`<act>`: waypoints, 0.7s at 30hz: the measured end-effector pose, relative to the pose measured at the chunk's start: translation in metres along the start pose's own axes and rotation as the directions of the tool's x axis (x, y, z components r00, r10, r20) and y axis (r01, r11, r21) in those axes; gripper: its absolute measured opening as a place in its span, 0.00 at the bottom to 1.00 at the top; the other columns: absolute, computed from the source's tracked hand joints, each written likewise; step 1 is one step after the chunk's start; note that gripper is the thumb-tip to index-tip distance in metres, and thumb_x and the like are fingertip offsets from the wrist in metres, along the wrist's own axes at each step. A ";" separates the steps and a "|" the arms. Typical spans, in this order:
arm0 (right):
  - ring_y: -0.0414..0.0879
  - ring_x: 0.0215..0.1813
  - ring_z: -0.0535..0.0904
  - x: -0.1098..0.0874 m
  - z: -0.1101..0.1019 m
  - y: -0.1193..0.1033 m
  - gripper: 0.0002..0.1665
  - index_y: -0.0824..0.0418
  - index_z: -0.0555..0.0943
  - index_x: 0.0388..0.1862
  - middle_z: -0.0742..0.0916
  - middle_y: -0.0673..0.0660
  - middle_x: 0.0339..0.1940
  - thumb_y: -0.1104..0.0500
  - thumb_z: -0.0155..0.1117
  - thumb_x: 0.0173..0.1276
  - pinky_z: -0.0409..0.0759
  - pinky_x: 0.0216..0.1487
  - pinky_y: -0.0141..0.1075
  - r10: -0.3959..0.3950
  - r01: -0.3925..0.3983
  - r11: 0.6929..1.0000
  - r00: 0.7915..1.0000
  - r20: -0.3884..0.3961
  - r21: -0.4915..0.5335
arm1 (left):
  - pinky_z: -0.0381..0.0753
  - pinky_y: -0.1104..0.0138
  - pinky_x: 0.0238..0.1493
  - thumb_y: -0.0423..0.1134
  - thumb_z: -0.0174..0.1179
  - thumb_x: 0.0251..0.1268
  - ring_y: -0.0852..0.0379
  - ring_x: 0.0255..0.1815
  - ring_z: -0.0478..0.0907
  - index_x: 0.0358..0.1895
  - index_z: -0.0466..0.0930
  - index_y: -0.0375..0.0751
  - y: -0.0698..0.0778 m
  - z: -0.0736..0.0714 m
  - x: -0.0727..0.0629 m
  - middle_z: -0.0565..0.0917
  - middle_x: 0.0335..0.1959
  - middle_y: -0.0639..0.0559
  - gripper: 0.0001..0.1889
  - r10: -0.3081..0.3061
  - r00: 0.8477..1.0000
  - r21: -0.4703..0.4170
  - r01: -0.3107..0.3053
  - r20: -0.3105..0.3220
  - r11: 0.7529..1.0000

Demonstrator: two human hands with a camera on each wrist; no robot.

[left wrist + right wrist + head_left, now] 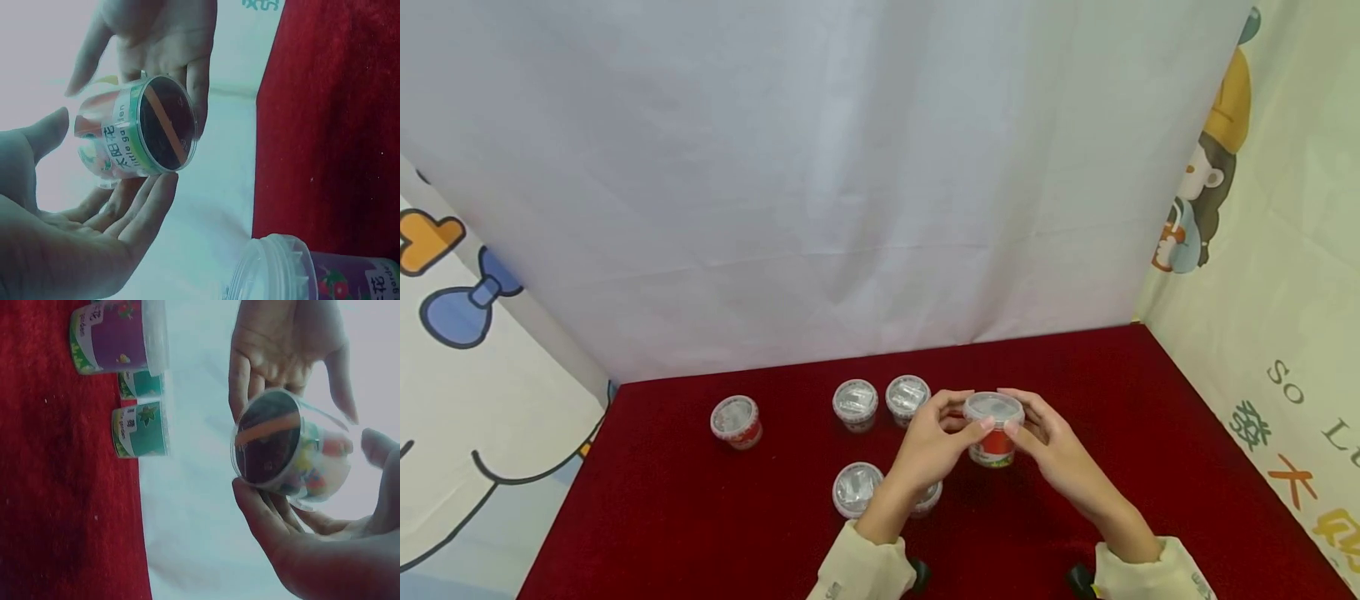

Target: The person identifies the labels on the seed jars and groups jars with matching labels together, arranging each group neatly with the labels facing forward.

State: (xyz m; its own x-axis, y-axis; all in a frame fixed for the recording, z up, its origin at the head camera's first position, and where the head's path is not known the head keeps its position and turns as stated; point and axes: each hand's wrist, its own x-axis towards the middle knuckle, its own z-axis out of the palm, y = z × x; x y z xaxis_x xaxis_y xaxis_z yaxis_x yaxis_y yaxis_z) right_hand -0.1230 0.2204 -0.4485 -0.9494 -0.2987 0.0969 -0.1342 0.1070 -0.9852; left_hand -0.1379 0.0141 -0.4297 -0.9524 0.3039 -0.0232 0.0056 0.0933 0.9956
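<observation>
Above the right half of the red cloth, both hands hold a clear plastic cup with a translucent lid and a red label. My left hand grips its left side and my right hand its right, thumbs on the near side, fingers reaching behind. In the left wrist view the cup shows its underside, with dark contents and an orange strip across. The right wrist view has the same cup tilted between the two hands. A similar lidded cup is partly hidden by the left wrist.
More lidded cups stand on the red cloth: a red-labelled one at left, two at the back, and one beside the left forearm. Purple and teal cups show in the right wrist view. A white curtain hangs behind.
</observation>
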 end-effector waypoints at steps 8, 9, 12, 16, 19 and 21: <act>0.32 0.63 0.79 0.003 0.002 -0.002 0.29 0.70 0.62 0.81 0.72 0.73 0.74 0.57 0.48 0.89 0.81 0.60 0.31 0.010 -0.011 0.999 1.000 0.027 0.030 | 0.83 0.59 0.53 0.43 0.65 0.77 0.47 0.59 0.81 0.70 0.75 0.38 -0.002 -0.006 -0.001 0.82 0.60 0.43 0.25 -0.020 0.999 -0.012 0.021 0.046 1.000; 0.33 0.63 0.79 0.004 0.002 -0.003 0.30 0.70 0.62 0.81 0.71 0.72 0.75 0.56 0.47 0.89 0.81 0.60 0.32 0.016 -0.018 0.999 0.999 0.040 0.041 | 0.82 0.58 0.55 0.44 0.64 0.78 0.47 0.60 0.81 0.71 0.74 0.39 -0.002 -0.008 -0.002 0.82 0.62 0.43 0.25 -0.025 0.998 -0.009 0.026 0.057 1.000; 0.33 0.66 0.78 0.005 0.004 -0.005 0.31 0.69 0.60 0.83 0.69 0.72 0.78 0.55 0.45 0.90 0.81 0.62 0.33 0.036 -0.040 0.998 0.996 0.076 0.055 | 0.83 0.56 0.57 0.44 0.64 0.78 0.46 0.61 0.81 0.72 0.74 0.38 0.000 -0.013 -0.004 0.83 0.62 0.42 0.25 -0.020 0.997 0.008 0.019 0.073 1.000; 0.46 0.72 0.75 0.007 0.009 -0.010 0.32 0.67 0.59 0.84 0.68 0.72 0.79 0.54 0.47 0.89 0.79 0.64 0.32 0.039 -0.041 0.999 0.996 0.086 0.015 | 0.83 0.61 0.52 0.43 0.66 0.76 0.48 0.58 0.83 0.71 0.76 0.36 0.003 -0.018 -0.008 0.84 0.58 0.42 0.26 0.001 1.000 0.034 -0.002 0.028 0.999; 0.58 0.75 0.71 0.009 0.015 -0.014 0.32 0.67 0.59 0.83 0.70 0.72 0.78 0.55 0.49 0.89 0.78 0.64 0.32 0.029 -0.028 0.999 0.997 0.070 -0.015 | 0.82 0.64 0.49 0.44 0.68 0.74 0.49 0.56 0.83 0.70 0.77 0.36 0.004 -0.021 -0.010 0.84 0.56 0.43 0.26 -0.001 1.000 0.044 0.002 -0.017 0.999; 0.56 0.73 0.73 0.010 0.019 -0.016 0.31 0.68 0.60 0.82 0.72 0.72 0.77 0.56 0.49 0.89 0.79 0.64 0.32 0.021 -0.020 1.000 0.998 0.058 -0.018 | 0.82 0.64 0.47 0.45 0.69 0.73 0.50 0.55 0.83 0.69 0.78 0.37 0.005 -0.022 -0.011 0.84 0.55 0.44 0.27 -0.002 0.999 0.049 0.004 -0.045 0.999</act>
State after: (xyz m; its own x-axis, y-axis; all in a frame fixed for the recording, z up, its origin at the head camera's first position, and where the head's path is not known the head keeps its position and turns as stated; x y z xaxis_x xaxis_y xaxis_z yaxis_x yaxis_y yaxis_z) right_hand -0.1254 0.1977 -0.4348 -0.9341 -0.3507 0.0675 -0.1198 0.1297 -0.9843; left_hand -0.1340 -0.0093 -0.4227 -0.9651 0.2612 -0.0212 0.0163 0.1407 0.9899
